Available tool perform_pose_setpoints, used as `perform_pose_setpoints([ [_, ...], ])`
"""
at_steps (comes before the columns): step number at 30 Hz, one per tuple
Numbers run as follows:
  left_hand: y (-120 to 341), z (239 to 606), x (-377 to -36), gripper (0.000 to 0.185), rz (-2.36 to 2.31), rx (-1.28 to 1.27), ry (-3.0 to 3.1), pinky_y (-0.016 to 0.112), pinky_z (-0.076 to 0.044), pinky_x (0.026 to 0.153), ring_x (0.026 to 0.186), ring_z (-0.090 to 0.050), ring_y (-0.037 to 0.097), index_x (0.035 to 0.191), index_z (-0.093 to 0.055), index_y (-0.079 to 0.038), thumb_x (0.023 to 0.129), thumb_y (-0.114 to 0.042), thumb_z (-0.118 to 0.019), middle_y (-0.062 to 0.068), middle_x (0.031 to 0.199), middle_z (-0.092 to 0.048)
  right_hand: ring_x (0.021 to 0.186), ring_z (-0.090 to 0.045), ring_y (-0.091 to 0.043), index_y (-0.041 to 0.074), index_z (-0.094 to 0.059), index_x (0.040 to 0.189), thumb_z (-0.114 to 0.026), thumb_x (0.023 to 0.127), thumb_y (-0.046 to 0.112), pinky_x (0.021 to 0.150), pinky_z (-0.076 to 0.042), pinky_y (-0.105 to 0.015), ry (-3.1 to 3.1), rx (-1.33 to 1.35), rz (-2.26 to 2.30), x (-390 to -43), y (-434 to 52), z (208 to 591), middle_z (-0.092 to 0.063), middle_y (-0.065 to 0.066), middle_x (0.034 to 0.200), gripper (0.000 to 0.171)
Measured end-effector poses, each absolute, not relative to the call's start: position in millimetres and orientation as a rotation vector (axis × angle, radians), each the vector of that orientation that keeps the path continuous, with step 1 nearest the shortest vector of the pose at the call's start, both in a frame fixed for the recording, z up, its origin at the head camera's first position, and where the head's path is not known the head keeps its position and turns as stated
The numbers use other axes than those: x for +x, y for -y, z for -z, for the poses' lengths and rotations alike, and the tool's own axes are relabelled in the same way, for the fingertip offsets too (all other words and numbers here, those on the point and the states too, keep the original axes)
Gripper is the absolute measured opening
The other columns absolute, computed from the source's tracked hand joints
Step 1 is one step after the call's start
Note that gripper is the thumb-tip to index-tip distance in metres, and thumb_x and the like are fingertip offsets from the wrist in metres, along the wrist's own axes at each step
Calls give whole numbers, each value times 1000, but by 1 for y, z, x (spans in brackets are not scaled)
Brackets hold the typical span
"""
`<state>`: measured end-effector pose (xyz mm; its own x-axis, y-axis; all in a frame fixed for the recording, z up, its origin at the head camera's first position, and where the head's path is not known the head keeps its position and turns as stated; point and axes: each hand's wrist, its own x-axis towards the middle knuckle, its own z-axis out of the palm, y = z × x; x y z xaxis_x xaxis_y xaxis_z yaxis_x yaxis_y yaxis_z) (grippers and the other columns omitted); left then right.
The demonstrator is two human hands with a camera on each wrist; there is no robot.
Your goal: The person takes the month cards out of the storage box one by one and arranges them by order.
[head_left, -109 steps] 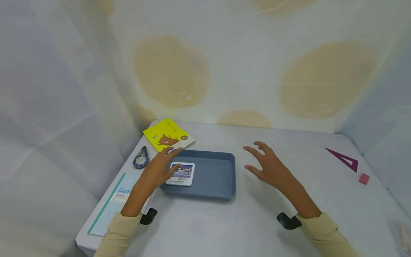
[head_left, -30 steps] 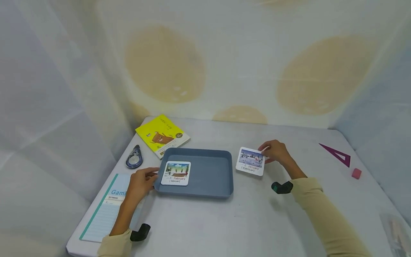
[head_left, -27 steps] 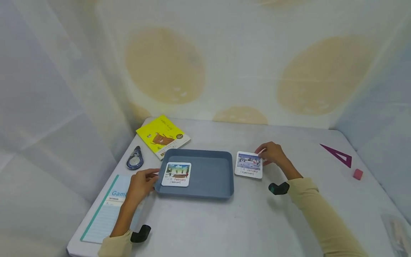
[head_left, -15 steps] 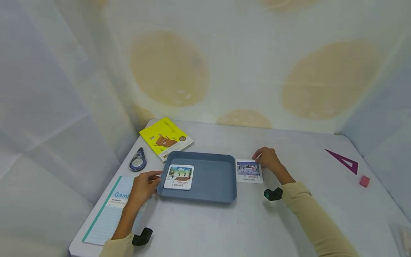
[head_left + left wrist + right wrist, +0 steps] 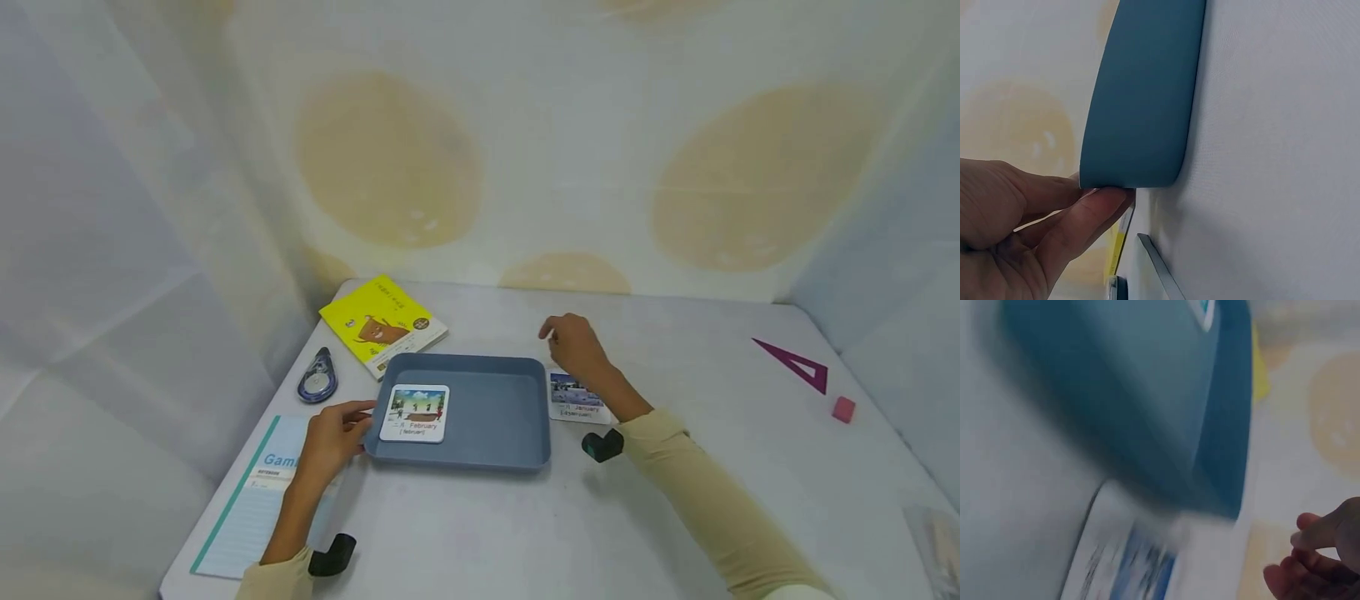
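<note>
A blue-grey tray point(image 5: 498, 412) lies on the table, with a card marked February point(image 5: 414, 414) inside at its left. My left hand point(image 5: 330, 437) holds the tray's left end; in the left wrist view the thumb and fingers point(image 5: 1100, 209) pinch its rim. Against the tray's right side, a card marked January point(image 5: 577, 400) lies face up on the table. Above that card is my right hand point(image 5: 576, 343), holding nothing, its fingers loosely bent. The hand and forearm cover the card's upper right part. The right wrist view shows the card point(image 5: 1119, 562) blurred.
Behind the tray's left corner lies a yellow book point(image 5: 382, 323). A correction tape point(image 5: 317, 377) and a notebook point(image 5: 255, 492) lie on the left, the latter partly under my left forearm. At the far right are a purple set square point(image 5: 795, 367) and a pink eraser point(image 5: 843, 409).
The January card went from the tray to the table at its right, uncovering the February card. My right hand let go of it and rose leftward. My left hand stays at the tray's rim.
</note>
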<state>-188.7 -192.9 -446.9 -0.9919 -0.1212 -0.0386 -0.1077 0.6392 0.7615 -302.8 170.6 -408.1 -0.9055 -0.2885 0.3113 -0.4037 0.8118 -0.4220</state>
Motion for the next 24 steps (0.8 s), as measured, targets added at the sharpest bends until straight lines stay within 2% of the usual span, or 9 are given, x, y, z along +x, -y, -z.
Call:
perform_pose_setpoints([
  [4, 194, 448, -188, 36, 1319, 206, 2832, 27, -58, 61, 94, -66, 29, 126, -61, -6, 90, -3, -61, 20, 111, -64, 67, -56, -18, 3, -71, 92, -57, 88, -3, 61, -49, -32, 2763, 683, -861, -298, -121, 400, -63, -7, 75, 16],
  [10, 194, 448, -188, 36, 1337, 211, 2837, 28, -58, 62, 94, -66, 28, 127, -60, -6, 91, -4, -60, 19, 111, -64, 72, -58, -15, 4, -71, 97, -64, 87, 3, 56, -49, -22, 2954, 726, -965, -293, -59, 413, -67, -6, 85, 12],
  [13, 194, 447, -189, 36, 1343, 223, 2835, 28, -58, 62, 94, -65, 28, 127, -60, -6, 91, -4, -60, 19, 112, -64, 75, -62, -16, 2, -71, 102, -68, 86, 6, 58, -52, -22, 3035, 765, -951, -293, -36, 425, -69, -9, 94, 17],
  [19, 194, 448, -188, 36, 1353, 249, 2843, 28, -58, 62, 94, -65, 29, 127, -60, -6, 90, -4, -61, 20, 113, -63, 92, -61, -17, 0, -67, 110, -71, 84, 12, 73, -52, -26, 3117, 737, -885, -288, -10, 440, -67, -10, 109, 29],
  [24, 193, 447, -187, 36, 1350, 249, 2836, 27, -58, 62, 94, -66, 28, 127, -60, -7, 90, -4, -61, 19, 111, -64, 88, -62, -15, 0, -68, 107, -72, 82, 9, 69, -53, -24, 3141, 684, -855, -287, -2, 444, -68, -8, 102, 27],
])
